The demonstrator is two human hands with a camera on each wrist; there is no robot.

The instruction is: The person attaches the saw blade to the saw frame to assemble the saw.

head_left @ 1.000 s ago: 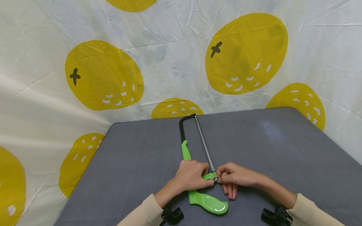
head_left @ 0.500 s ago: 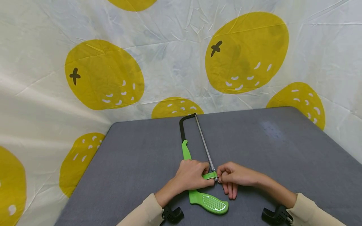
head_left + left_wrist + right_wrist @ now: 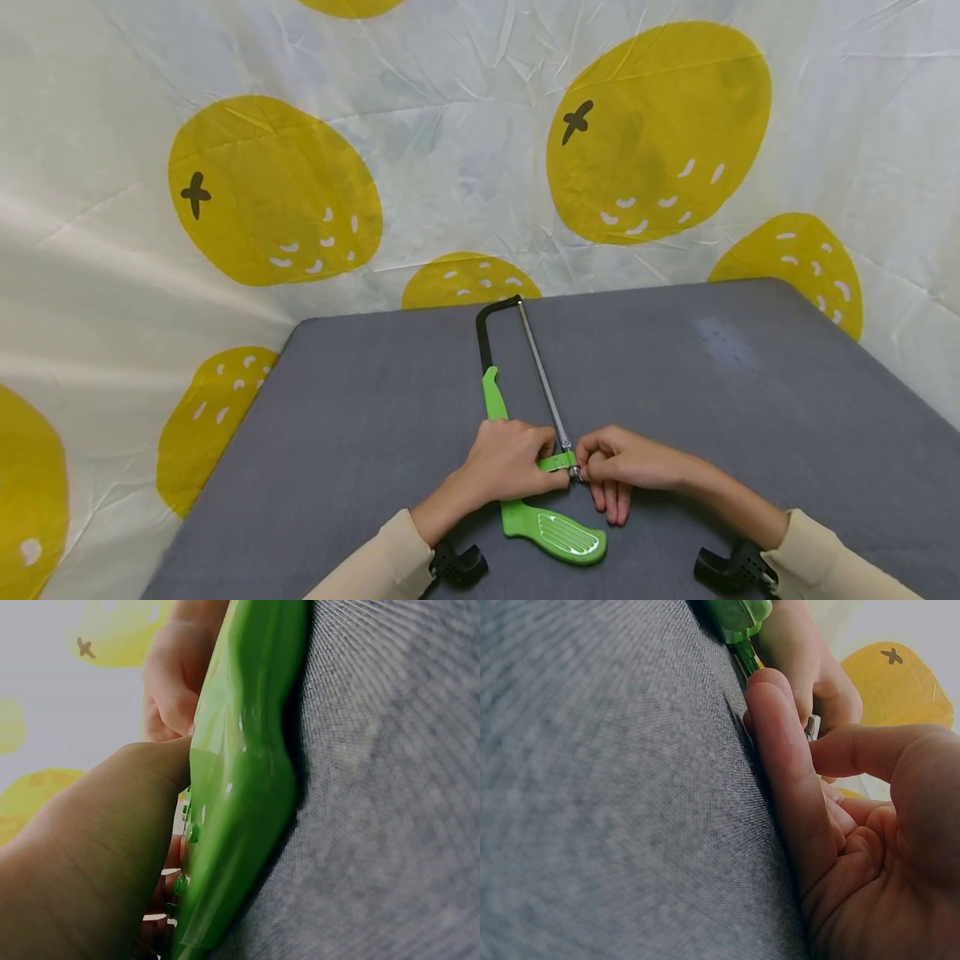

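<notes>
A hacksaw (image 3: 555, 533) with a green handle and black front frame lies flat on the grey table in the head view. Its silver blade side (image 3: 540, 367) runs along the right. My left hand (image 3: 506, 458) grips the green frame just above the handle, thumb and fingers around the short cross arm. At the end of that arm sits a small metal nut (image 3: 575, 473), pinched between thumb and finger of my right hand (image 3: 630, 462). Up close in the right wrist view, the metal piece (image 3: 813, 726) shows by the right thumb. Green handle plastic (image 3: 244, 765) fills the left wrist view.
The grey cloth-covered table (image 3: 360, 467) stretches out on both sides of the saw, with a pale stain (image 3: 723, 343) at the right. A white curtain (image 3: 465, 167) printed with yellow fruit hangs behind and beside it. Black wrist cameras (image 3: 459, 567) sit on both forearms.
Both hands keep their hold on the saw, with hardly any visible motion. The head view has tilted very slightly, so the whole scene sits a little higher.
</notes>
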